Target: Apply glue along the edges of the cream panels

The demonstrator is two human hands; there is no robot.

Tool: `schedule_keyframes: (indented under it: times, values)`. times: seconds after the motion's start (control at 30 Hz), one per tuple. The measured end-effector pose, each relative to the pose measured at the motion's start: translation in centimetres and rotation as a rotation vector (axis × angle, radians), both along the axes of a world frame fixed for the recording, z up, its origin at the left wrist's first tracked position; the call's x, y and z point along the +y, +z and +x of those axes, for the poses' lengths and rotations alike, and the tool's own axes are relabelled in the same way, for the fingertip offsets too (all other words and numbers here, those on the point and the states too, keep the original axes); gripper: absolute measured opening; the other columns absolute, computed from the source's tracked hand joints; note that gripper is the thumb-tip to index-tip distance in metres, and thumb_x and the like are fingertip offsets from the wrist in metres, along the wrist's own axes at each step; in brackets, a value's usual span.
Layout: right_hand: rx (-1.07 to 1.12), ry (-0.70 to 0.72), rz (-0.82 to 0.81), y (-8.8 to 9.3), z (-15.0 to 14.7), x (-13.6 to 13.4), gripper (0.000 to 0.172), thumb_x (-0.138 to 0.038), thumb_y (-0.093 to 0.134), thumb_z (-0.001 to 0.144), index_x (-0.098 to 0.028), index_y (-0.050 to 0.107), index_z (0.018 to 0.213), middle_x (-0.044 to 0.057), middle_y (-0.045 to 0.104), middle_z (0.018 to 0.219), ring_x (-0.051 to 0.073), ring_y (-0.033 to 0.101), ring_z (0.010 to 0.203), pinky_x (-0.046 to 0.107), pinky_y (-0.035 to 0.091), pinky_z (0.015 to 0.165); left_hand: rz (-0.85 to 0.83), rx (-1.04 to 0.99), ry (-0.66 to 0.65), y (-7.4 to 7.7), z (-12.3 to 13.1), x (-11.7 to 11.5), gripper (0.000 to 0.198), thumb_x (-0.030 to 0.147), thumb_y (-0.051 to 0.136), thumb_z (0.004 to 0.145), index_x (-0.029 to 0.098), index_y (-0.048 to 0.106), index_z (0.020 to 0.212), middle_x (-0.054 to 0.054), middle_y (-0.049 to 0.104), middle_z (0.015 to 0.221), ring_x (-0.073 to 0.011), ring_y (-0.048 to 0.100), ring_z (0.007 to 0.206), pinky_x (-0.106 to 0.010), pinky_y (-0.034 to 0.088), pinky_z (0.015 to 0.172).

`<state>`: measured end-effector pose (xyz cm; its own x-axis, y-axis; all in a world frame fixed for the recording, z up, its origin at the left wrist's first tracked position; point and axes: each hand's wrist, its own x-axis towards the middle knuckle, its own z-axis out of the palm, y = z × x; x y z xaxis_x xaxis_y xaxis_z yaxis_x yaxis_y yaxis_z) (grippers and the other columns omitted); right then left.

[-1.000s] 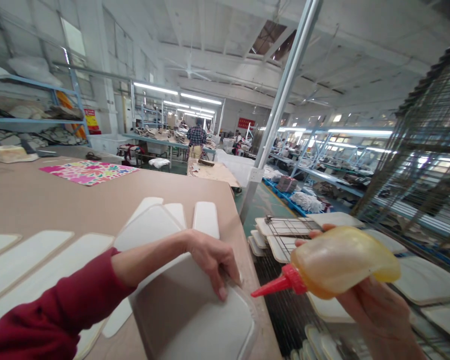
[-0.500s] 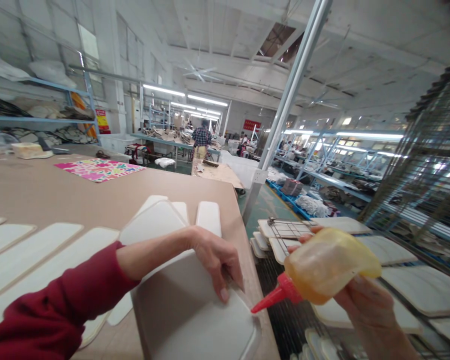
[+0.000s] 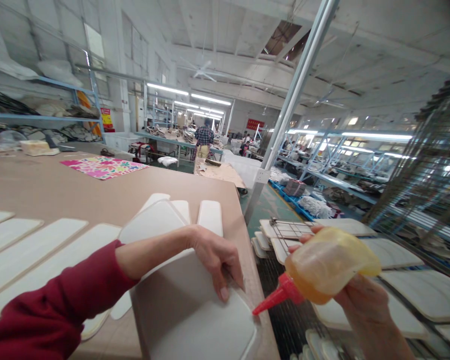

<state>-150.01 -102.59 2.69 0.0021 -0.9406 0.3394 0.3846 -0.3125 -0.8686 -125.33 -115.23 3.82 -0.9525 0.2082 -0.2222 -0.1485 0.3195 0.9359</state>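
While the white rounded-corner flat panel (image 3: 195, 320) at the near right edge of the brown worktable (image 3: 41, 195) is pressed down by the left hand (image 3: 217, 262), fingers loosely spread, a yellow squeeze bottle with red nozzle (image 3: 330, 265) is gripped in the right hand (image 3: 363, 305), tip just beside the panel's rim. Edge gluing is judged in hand; steady tip contact is called for.

Amber bottle (image 3: 330, 267), red nozzle (image 3: 275, 299), white panel (image 3: 195, 320) on tan table (image 3: 78, 195).
Bottle translucent yellow-amber, darker near the neck; sleeve (image 3: 56, 310) dark maroon; panel plain, cream-edged, like the strips (image 3: 26, 250) beside it; sheet (image 3: 104, 166) pink floral, multicolour; far person's shirt (image 3: 204, 135) dark plaid; floor (image 3: 268, 202) green; shelf frames (image 3: 60, 118) light blue.
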Motion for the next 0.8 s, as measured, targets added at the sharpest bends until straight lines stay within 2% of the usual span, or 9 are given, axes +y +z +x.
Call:
schedule_keyframes:
  times: [0.07, 0.17, 0.3, 0.43, 0.63, 0.7, 0.8]
  values:
    - [0.022, -0.028, 0.006, 0.2, 0.4, 0.1, 0.062, -0.043, 0.082, 0.054, -0.033, 0.060, 0.111, 0.000, 0.067, 0.104, 0.028, 0.063, 0.096, 0.040, 0.055, 0.082, 0.010, -0.017, 0.013, 0.2, 0.2, 0.1, 0.040, 0.018, 0.070, 0.068, 0.000, 0.068, 0.103, -0.003, 0.070, 0.081, -0.0210, 0.064, 0.084, -0.021, 0.050, 0.077]
    - [-0.029, -0.165, 0.092, 0.8, 1.5, 0.5, 0.068, -0.047, 0.086, 0.045, -0.031, 0.062, 0.106, 0.000, 0.067, 0.099, 0.027, 0.064, 0.091, 0.037, 0.056, 0.080, 0.012, -0.028, 0.020, 0.5, 0.6, 0.2, 0.036, 0.016, 0.070, 0.067, 0.002, 0.069, 0.101, -0.002, 0.070, 0.078, -0.0210, 0.065, 0.082, -0.022, 0.050, 0.077]
    - [-0.065, -0.196, 0.124, 1.0, 2.4, 1.1, 0.074, -0.044, 0.088, 0.040, -0.032, 0.060, 0.108, -0.001, 0.065, 0.099, 0.026, 0.064, 0.090, 0.036, 0.056, 0.077, -0.008, -0.021, 0.047, 0.7, 1.1, 0.2, 0.030, 0.016, 0.068, 0.069, 0.004, 0.071, 0.097, -0.001, 0.069, 0.076, -0.0198, 0.065, 0.079, -0.021, 0.049, 0.075]
    - [-0.048, -0.258, 0.151, 1.1, 2.7, 1.5, 0.077, -0.047, 0.088, 0.036, -0.032, 0.060, 0.106, -0.002, 0.064, 0.100, 0.025, 0.063, 0.092, 0.035, 0.055, 0.078, 0.040, -0.011, 0.106, 0.8, 1.8, 0.1, 0.029, 0.016, 0.072, 0.066, 0.006, 0.072, 0.093, -0.001, 0.069, 0.073, -0.0199, 0.065, 0.074, -0.023, 0.050, 0.070]
    - [-0.040, -0.289, 0.104, 0.4, 2.9, 1.8, 0.069, -0.048, 0.085, 0.045, -0.034, 0.058, 0.107, 0.000, 0.064, 0.104, 0.024, 0.062, 0.094, 0.031, 0.055, 0.075, 0.035, -0.017, 0.202, 0.9, 2.8, -0.1, 0.030, 0.015, 0.073, 0.064, 0.007, 0.073, 0.093, -0.002, 0.070, 0.076, -0.0175, 0.064, 0.068, -0.020, 0.050, 0.065]
    - [0.014, -0.295, 0.061, -0.6, 2.4, 1.7, 0.065, -0.052, 0.081, 0.051, -0.036, 0.057, 0.109, 0.001, 0.064, 0.108, 0.027, 0.062, 0.097, 0.037, 0.056, 0.077, 0.043, -0.011, 0.231, 0.9, 3.1, -0.2, 0.031, 0.016, 0.075, 0.062, 0.007, 0.073, 0.092, -0.002, 0.070, 0.076, -0.0179, 0.064, 0.068, -0.021, 0.050, 0.065]
    - [0.157, -0.370, -0.016, -2.7, 1.0, 1.6, 0.048, -0.051, 0.069, 0.067, -0.035, 0.059, 0.112, 0.006, 0.062, 0.116, 0.030, 0.061, 0.101, 0.043, 0.056, 0.079, 0.059, 0.000, 0.275, 0.9, 3.6, -0.5, 0.032, 0.020, 0.078, 0.061, 0.008, 0.073, 0.091, -0.002, 0.070, 0.076, -0.0177, 0.063, 0.068, -0.021, 0.050, 0.065]
